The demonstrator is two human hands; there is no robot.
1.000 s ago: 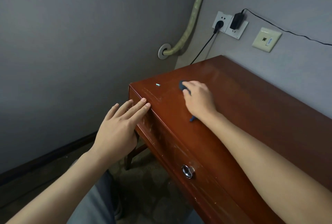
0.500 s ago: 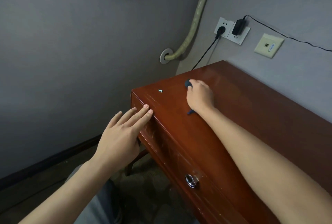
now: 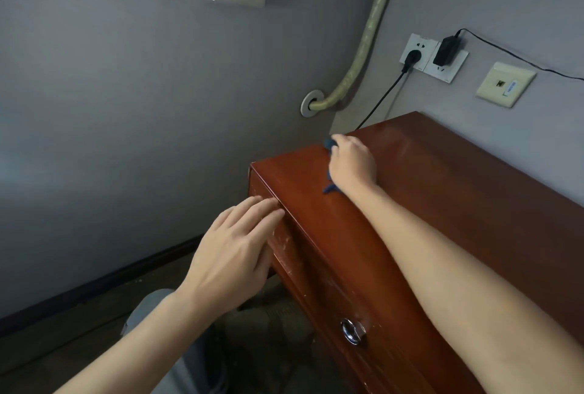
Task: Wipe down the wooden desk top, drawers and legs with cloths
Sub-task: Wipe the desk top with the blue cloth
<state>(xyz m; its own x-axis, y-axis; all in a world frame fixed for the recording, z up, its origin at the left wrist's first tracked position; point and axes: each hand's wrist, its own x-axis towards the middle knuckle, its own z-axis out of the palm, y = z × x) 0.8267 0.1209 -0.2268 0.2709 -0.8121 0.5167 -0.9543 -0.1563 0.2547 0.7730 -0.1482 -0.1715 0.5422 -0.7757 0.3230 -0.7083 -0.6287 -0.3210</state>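
A reddish-brown wooden desk (image 3: 458, 197) fills the right side of the head view, with its top glossy. My right hand (image 3: 352, 163) lies on the top near the far left edge and grips a dark blue cloth (image 3: 328, 187). The cloth is mostly hidden under the palm, with bits showing at my fingertips and wrist. My left hand (image 3: 234, 251) is open, its straight fingertips touching the desk's front top edge near the left corner. The scuffed drawer front (image 3: 319, 270) below carries a round metal knob (image 3: 353, 332).
Grey walls close in the desk's left end and back. Wall sockets (image 3: 433, 58) hold a plug and a black adapter, and a black cable (image 3: 384, 98) drops behind the desk. A beige pipe (image 3: 363, 46) runs down into the wall. My knee (image 3: 151, 308) and dark floor lie below.
My right hand slid the cloth away from me toward the far left edge of the top. The small light speck on the top is gone. My left hand stayed at the front edge.
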